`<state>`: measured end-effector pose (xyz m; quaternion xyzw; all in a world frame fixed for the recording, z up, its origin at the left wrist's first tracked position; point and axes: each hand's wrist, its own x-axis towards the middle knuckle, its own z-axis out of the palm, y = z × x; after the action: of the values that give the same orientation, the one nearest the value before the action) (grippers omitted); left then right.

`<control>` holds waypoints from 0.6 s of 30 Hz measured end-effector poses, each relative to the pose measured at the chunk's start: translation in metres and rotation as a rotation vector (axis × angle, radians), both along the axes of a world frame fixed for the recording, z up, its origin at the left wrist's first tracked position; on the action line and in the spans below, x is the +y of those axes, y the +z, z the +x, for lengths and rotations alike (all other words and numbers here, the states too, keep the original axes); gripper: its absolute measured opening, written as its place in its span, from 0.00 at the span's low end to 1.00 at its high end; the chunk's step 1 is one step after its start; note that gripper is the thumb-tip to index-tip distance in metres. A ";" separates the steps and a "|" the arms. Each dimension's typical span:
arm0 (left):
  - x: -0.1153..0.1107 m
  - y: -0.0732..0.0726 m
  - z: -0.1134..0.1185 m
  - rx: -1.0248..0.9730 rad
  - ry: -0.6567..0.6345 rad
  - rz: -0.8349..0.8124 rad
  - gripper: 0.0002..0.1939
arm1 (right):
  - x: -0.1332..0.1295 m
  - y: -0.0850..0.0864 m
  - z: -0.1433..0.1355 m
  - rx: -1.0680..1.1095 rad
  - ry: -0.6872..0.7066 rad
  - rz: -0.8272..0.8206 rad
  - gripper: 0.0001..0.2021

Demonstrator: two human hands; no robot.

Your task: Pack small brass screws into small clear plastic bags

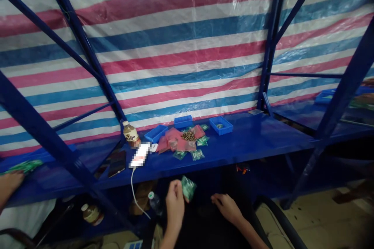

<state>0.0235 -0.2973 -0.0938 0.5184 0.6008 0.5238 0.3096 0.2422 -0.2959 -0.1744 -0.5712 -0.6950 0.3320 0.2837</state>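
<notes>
My left hand pinches a small clear plastic bag with green print, held up over my lap just in front of the bench edge. What lies inside the bag is too blurred to tell. My right hand hovers to the right of it, apart from the bag, fingers loosely bent and nothing visible in them. On the bench beyond lie red plastic bags, a heap of small brass-coloured metal pieces and several green-printed small bags.
Blue trays stand behind the heap. To the left are a drink bottle, a phone with a white cable and a dark phone. Blue posts rise from the bench. Another person's hand is at far left.
</notes>
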 end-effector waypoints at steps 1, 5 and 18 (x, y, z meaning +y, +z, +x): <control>-0.011 -0.015 0.003 0.017 -0.092 -0.066 0.25 | -0.004 0.001 -0.005 0.178 -0.025 -0.048 0.28; -0.033 -0.056 0.019 0.094 -0.267 -0.166 0.28 | -0.029 0.009 -0.026 0.557 0.067 -0.270 0.33; -0.048 -0.033 0.023 -0.083 -0.632 -0.328 0.26 | -0.057 0.043 -0.006 0.437 0.243 -0.473 0.11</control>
<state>0.0470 -0.3451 -0.1268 0.6001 0.4739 0.3196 0.5596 0.2363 -0.3524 -0.1318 -0.4497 -0.5846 0.6297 0.2439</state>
